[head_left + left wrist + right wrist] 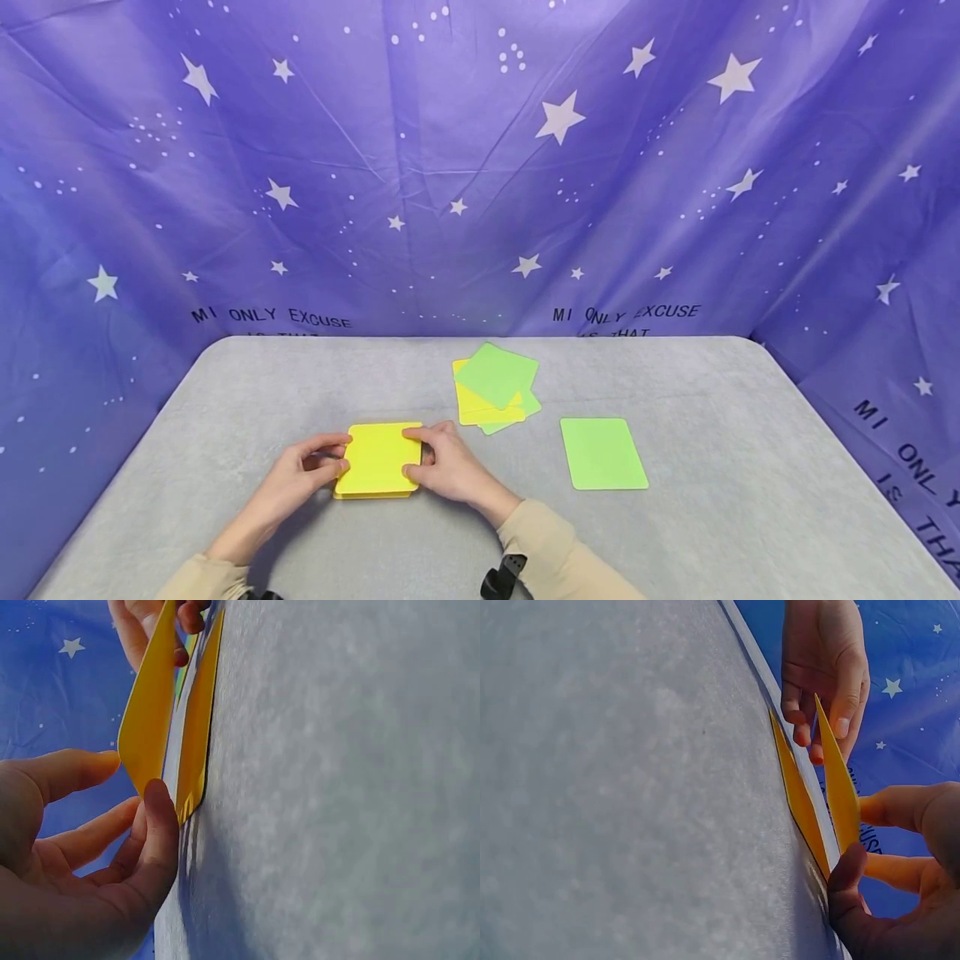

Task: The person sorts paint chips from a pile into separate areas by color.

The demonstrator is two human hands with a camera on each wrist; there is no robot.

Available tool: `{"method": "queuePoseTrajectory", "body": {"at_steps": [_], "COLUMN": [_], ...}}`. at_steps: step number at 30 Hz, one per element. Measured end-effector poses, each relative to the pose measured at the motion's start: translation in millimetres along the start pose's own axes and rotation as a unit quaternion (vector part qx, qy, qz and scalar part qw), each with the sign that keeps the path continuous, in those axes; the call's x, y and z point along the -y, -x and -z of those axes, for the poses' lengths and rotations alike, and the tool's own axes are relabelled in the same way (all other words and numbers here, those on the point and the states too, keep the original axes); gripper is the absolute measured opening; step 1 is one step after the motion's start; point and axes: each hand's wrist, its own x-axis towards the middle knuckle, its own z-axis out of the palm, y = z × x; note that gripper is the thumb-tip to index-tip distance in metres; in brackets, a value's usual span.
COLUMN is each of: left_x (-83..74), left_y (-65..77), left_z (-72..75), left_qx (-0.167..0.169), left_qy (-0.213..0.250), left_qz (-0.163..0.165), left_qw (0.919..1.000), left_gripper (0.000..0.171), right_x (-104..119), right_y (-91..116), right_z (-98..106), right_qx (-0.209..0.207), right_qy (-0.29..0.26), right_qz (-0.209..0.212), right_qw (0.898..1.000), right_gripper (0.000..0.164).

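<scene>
A yellow square card [381, 458] with rounded corners is held between both hands, left of centre near the front of the table. My left hand [294, 472] pinches its left edge between thumb and fingers. At the right edge, my right hand [455, 464] grips it the same way. Directly beneath lies another yellow card [198, 731] on the tabletop; from the head view only a thin strip along its front shows. Both wrist views show a gap between the raised card [840, 784] and the one below.
Behind the hands, a loose pile of green [498, 375] and yellow [472, 410] cards lies at differing angles. A single green card [603, 454] lies flat to the right on the grey table [720, 517]. A purple star-patterned cloth [420, 167] hangs behind.
</scene>
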Motion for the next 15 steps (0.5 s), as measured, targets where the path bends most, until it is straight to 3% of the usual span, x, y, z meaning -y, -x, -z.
{"method": "queuePoseTrajectory", "body": {"at_steps": [6, 15], "left_x": [4.6, 4.3], "left_y": [-0.7, 1.8], "left_z": [6.4, 8.7], "left_qx": [0.015, 0.012], "left_qy": [-0.007, -0.028], "left_qz": [-0.013, -0.009], "left_qw": [0.9998, 0.9995], "left_gripper": [0.036, 0.033], "right_x": [-1.4, -9.4], "right_y": [0.3, 1.5], "right_z": [-0.7, 8.7], "right_qx": [0.015, 0.002], "right_qy": [0.004, -0.029], "right_qz": [0.004, 0.027], "right_qw": [1.000, 0.999], "right_gripper": [0.046, 0.040]}}
